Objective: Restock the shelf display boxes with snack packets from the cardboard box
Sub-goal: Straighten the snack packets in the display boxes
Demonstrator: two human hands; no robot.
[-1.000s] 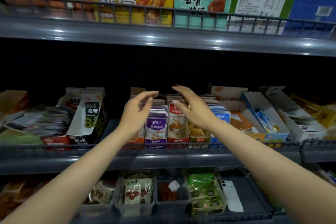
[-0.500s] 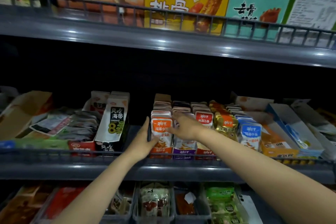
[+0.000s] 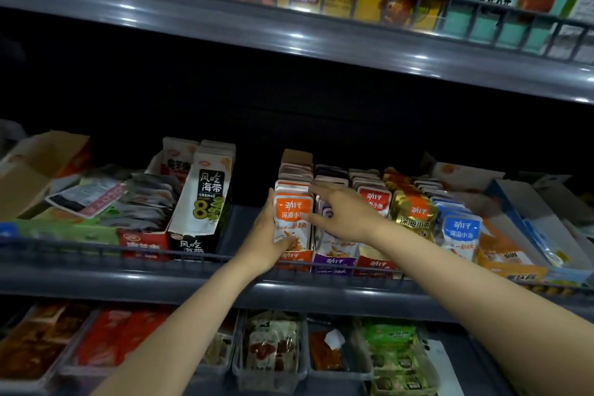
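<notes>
- The left hand (image 3: 265,235) holds the front orange packet (image 3: 292,215) from its left side: the fingers lie straight up along the packet's edge and the thumb curls across its lower front.
- That packet stands upright at the head of its row in the orange display box (image 3: 294,256), just right of the left palm (the box front peeks out under the thumb).
- The right hand (image 3: 348,219) is spread, holding nothing. Its thumb tip touches the right edge of the orange packet and its forefinger stretches out over the packet tops behind.
- Under the right palm sits the purple display box (image 3: 334,262), its packets mostly hidden by the hand.
- Past the right wrist, further right, come rows of red packets (image 3: 374,199), gold packets (image 3: 414,217) and blue packets (image 3: 461,230), all upright.
- Left of the left hand, across a bare gap of shelf, stand the black-and-white seaweed packets (image 3: 210,196); beyond them is a heap of loose packets (lying flat and untidy) and a brown cardboard flap (image 3: 35,164).
- Both forearms cross the wire rail (image 3: 96,251) at the shelf front.
- Below the arms are clear bins (image 3: 273,373) of other snacks.
</notes>
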